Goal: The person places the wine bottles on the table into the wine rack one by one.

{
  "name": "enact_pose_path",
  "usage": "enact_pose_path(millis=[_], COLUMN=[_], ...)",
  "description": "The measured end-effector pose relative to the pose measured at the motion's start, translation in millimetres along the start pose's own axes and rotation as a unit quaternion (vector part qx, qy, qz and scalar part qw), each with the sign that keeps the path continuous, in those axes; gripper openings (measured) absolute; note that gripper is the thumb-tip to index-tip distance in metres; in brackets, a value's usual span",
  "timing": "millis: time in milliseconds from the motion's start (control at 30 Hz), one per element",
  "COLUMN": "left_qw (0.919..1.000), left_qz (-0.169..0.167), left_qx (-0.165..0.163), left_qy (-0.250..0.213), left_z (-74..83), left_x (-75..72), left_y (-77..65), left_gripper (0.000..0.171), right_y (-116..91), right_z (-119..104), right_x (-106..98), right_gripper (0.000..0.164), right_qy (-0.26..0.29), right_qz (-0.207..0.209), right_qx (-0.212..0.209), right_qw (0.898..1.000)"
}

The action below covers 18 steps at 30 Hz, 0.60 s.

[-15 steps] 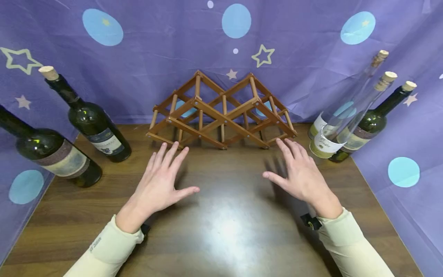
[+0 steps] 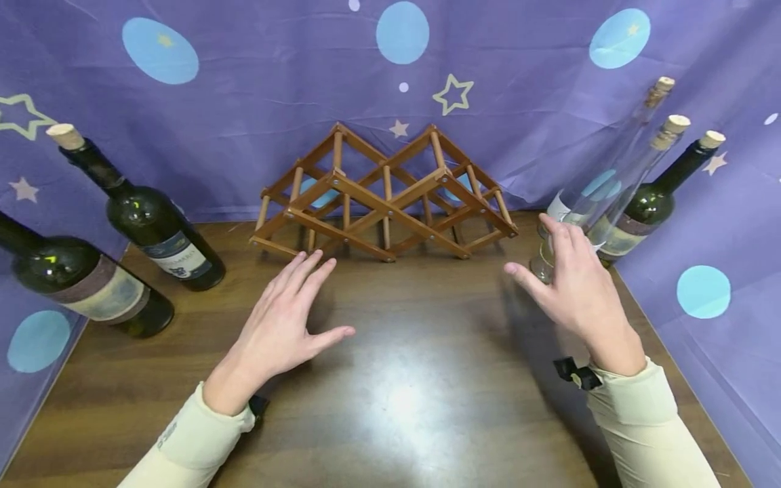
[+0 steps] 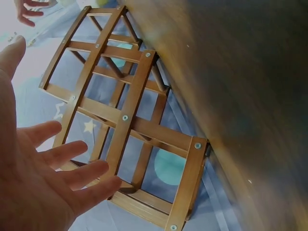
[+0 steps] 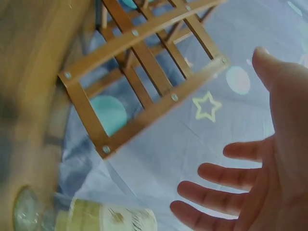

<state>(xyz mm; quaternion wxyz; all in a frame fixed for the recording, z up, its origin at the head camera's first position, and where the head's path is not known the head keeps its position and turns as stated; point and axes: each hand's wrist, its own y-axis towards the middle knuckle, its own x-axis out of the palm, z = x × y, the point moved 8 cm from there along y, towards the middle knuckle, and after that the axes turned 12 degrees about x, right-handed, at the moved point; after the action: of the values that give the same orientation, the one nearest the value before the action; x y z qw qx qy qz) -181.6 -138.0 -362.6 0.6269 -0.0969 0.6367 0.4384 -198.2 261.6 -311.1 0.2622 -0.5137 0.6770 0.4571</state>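
Observation:
A folding wooden wine rack (image 2: 390, 211) of crossed slats and dowels stands at the back of the table. My left hand (image 2: 277, 325), fingers spread and nothing in it, hovers before the rack's left end; the left wrist view shows its palm (image 3: 36, 192) facing the slats. On the right, my right hand (image 2: 576, 291) is spread in front of a clear corked bottle (image 2: 634, 186) and hides much of its label. In the right wrist view that label (image 4: 113, 216) lies below the empty-palmed hand's fingertips (image 4: 180, 211).
Behind stands a second clear corked bottle (image 2: 637, 132), with a dark green corked bottle (image 2: 653, 203) beside them. Two more dark wine bottles stand at the left, one nearer (image 2: 97, 285) and one farther (image 2: 165, 234). A purple patterned cloth (image 2: 256, 88) hangs behind the table.
My right hand has moved to the right, from before the rack's right end to in front of the clear bottle. The left hand stays nearly still. The head view has shifted slightly.

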Motion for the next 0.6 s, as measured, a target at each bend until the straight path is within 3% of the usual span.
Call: enact_pose_path(millis=[233, 400, 600], left_qw=[0.9984, 0.9974, 0.9976], left_qz=[0.038, 0.046, 0.034], left_qx=[0.04, 0.051, 0.053], left_qy=[-0.016, -0.022, -0.027], left_z=[10.7, 15.0, 17.5], left_x=[-4.9, -4.6, 0.1], left_y=[4.0, 5.1, 6.8], left_gripper=[0.108, 0.105, 0.101], right_y=[7, 12, 19], right_z=[14, 33, 55], right_x=[-37, -54, -62], right_gripper=[0.078, 0.073, 0.068], right_qy=[0.05, 0.09, 0.109], right_qz=[0.125, 0.21, 0.276], right_qx=[0.022, 0.064, 0.127], right_qw=[0.991, 0.971, 0.947])
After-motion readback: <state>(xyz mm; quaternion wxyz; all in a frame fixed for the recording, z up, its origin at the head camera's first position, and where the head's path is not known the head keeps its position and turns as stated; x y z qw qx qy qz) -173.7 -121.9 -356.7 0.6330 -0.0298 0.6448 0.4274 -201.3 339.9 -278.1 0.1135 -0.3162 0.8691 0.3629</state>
